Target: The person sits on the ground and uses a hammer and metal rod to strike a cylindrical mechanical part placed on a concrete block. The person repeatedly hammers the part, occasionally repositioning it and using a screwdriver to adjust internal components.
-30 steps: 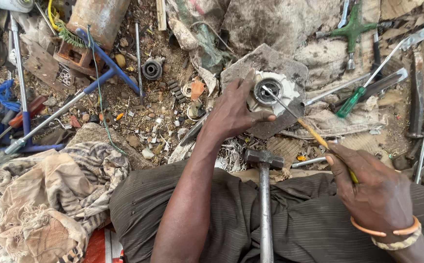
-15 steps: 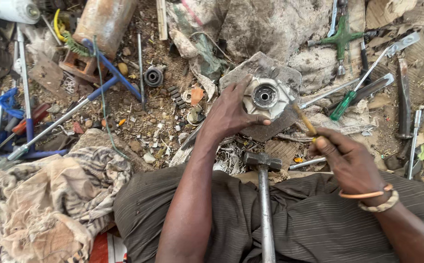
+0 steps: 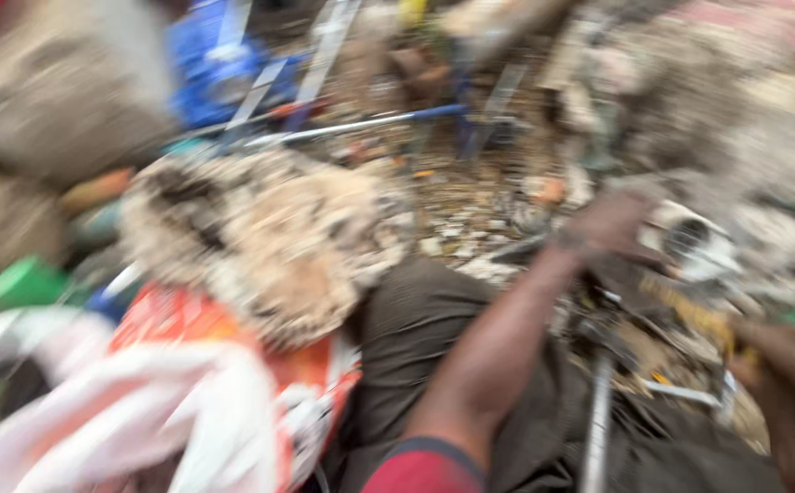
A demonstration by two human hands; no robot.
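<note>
The head view is heavily blurred. At the right of the frame the left hand (image 3: 612,228) rests against a pale round metal part with a dark bore (image 3: 694,242) lying on the littered ground (image 3: 470,205); whether it grips the part cannot be told. The right hand (image 3: 794,361) enters at the lower right edge, its fingers unclear. A hammer (image 3: 598,411) lies on the dark trousers (image 3: 416,338) at lower centre. A crumpled dirty rag (image 3: 270,242) fills the middle left, above an orange and white bag (image 3: 224,393).

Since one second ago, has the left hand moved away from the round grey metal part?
No. The left hand stays on the round grey metal part; only the camera swung left.
</note>
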